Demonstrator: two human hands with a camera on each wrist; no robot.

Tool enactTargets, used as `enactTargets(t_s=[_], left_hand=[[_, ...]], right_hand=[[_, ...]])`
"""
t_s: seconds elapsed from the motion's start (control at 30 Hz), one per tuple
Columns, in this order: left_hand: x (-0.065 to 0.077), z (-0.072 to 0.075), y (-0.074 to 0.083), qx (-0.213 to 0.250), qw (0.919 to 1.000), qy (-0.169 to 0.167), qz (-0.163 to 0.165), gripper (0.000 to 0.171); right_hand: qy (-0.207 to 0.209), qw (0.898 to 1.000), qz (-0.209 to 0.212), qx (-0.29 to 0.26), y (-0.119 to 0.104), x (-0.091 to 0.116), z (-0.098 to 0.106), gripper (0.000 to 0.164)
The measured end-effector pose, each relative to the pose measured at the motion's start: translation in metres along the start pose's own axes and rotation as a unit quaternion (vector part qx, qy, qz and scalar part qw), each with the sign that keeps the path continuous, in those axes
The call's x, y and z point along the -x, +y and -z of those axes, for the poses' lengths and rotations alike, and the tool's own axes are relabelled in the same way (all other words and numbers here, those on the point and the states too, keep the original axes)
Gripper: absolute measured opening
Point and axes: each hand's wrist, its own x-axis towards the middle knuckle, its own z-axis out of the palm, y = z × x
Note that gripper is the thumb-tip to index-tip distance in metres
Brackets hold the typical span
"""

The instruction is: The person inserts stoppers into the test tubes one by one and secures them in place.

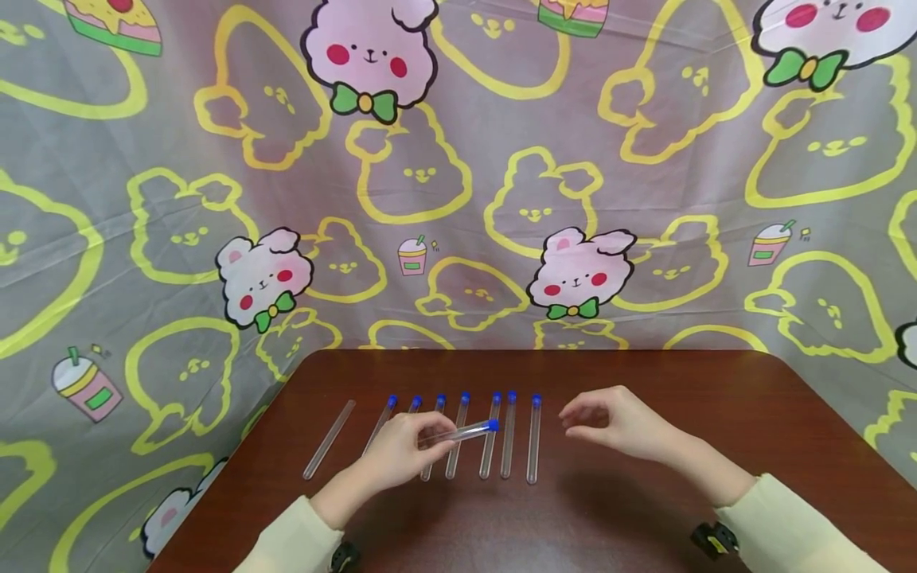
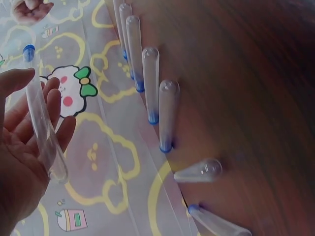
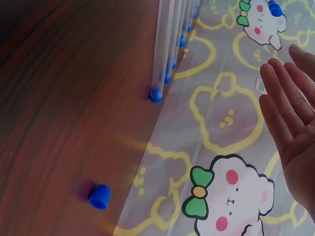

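My left hand (image 1: pixel 396 452) holds a clear test tube (image 1: pixel 469 432) with a blue cap between thumb and fingers, raised over the row of tubes. The tube lies nearly level, its cap pointing right; in the left wrist view its rounded end shows past the palm. Off to the right, my right hand (image 1: pixel 625 422) hovers above the table with loosely bent fingers and nothing in them. Several blue-capped test tubes (image 1: pixel 534 442) lie side by side, caps toward the back. A tube without a cap (image 1: pixel 329 440) lies at the left end. The left hand partly hides some tubes.
A loose blue cap (image 3: pixel 100 196) sits on the table near the right hand; the head view does not show it. The dark wooden table (image 1: pixel 645 517) ends at a patterned cloth (image 1: pixel 458 215) hanging behind it and at both sides.
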Motion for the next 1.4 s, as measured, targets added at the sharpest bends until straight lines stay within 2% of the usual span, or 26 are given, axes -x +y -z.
enactTargets(t_s=[0.1,0.27,0.47,0.63,0.8,0.93,1.17,1.4], left_hand=[[0.003,0.004,-0.003,-0.011,0.9999,0.012,-0.002,0.008],[0.008,0.008,-0.010,-0.060,0.9974,0.040,-0.001,0.011],[0.013,0.014,-0.019,-0.100,0.9923,0.072,0.004,0.014],[0.019,0.017,-0.029,-0.078,0.9936,0.081,0.013,0.013],[0.023,0.021,-0.039,-0.049,0.9955,0.080,0.011,0.013],[0.025,0.026,-0.045,-0.044,0.9954,0.084,0.016,0.016],[0.030,0.031,-0.060,-0.050,0.9937,0.083,0.056,0.023],[0.034,0.031,-0.075,-0.055,0.9891,0.082,0.109,0.025]], right_hand=[[-0.003,1.000,0.004,0.019,0.004,0.003,0.002,0.020],[0.000,0.998,0.015,0.056,0.011,0.008,0.006,0.021],[-0.004,0.997,0.003,0.080,0.015,0.012,0.009,0.023],[-0.003,0.995,-0.012,0.098,0.018,0.014,0.008,0.023],[0.017,0.994,0.002,0.107,0.023,0.019,0.006,0.022],[0.028,0.993,0.013,0.117,0.028,0.022,0.005,0.023],[0.033,0.992,-0.009,0.122,0.035,0.029,0.006,0.023],[0.041,0.991,-0.001,0.131,0.039,0.036,0.009,0.023]])
